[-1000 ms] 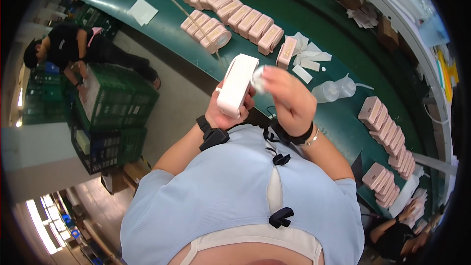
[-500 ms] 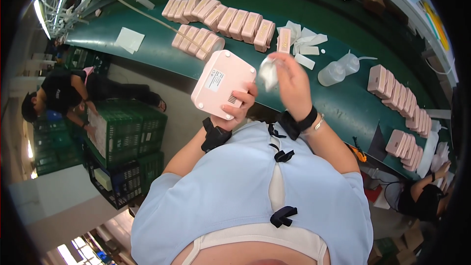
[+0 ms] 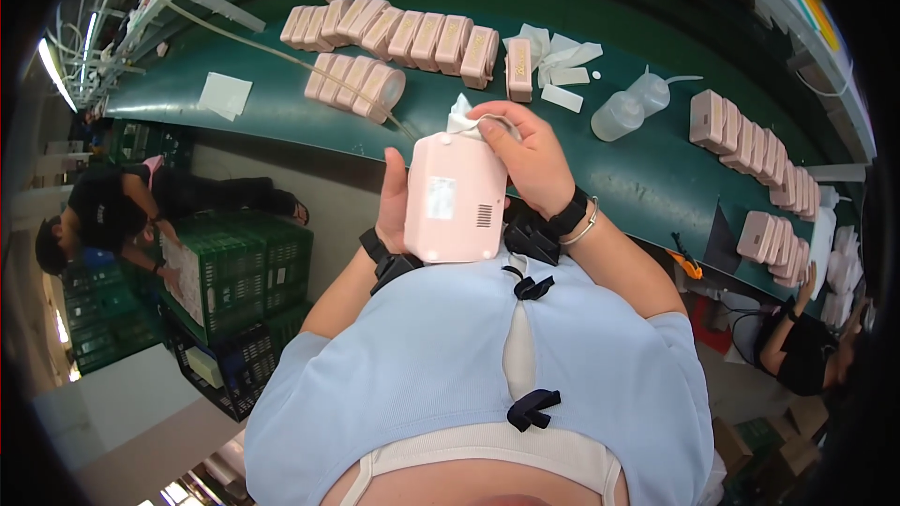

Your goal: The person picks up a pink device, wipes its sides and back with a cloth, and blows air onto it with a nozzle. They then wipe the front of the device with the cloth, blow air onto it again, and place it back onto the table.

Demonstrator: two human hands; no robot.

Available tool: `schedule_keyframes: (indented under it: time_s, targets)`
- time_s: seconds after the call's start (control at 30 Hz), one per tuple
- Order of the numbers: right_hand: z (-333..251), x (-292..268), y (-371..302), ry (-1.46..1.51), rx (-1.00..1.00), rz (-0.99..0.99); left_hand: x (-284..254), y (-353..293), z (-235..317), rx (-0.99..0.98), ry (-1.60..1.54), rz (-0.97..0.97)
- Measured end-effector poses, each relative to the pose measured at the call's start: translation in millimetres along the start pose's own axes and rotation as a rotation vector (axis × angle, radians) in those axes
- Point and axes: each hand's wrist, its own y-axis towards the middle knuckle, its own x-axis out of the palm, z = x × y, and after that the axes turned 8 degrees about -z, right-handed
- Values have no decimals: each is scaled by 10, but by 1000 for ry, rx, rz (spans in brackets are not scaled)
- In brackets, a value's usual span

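A pale pink plastic device (image 3: 457,173) with rounded corners is held up in front of my chest. Its underside faces me, with small round feet, a white label and a dark slotted vent. My left hand (image 3: 392,201) grips it from the left, thumb along the edge and most fingers hidden behind. At the top edge, my right hand (image 3: 536,155) pinches a crumpled white wiping cloth (image 3: 461,120) against the device. Just beyond it on the green workbench (image 3: 309,126) stand rows of similar pink devices (image 3: 403,36).
Two translucent squeeze bottles (image 3: 619,115) stand right of my hands, near white cloths (image 3: 567,58). More pink devices (image 3: 741,141) line the right side. A thin cable (image 3: 244,37) crosses the left. One person (image 3: 117,201) leans over green crates (image 3: 234,262); another (image 3: 797,342) sits at right.
The device has turned more upright and shifted right. My right hand has brought the cloth from beside the device onto its top edge. My left hand has moved to the device's left side.
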Motion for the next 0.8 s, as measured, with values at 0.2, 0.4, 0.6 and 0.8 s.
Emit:
schedule_keyframes:
  time_s: [0.2, 0.4, 0.6, 0.8]
  targets:
    - [-279, 50, -130, -564, -637, 52, 10, 55, 19, 5, -99, -132]
    - [-265, 82, -205, -1146, -748, -318, -123, 19, 159, 247, -185, 45]
    - [-234, 44, -450, -1101, -648, -434, 99, 229, 220, 142, 33, -94]
    - [-221, -14, -548, -985, -679, -506, -5, 444, 193, 77, -102, -188]
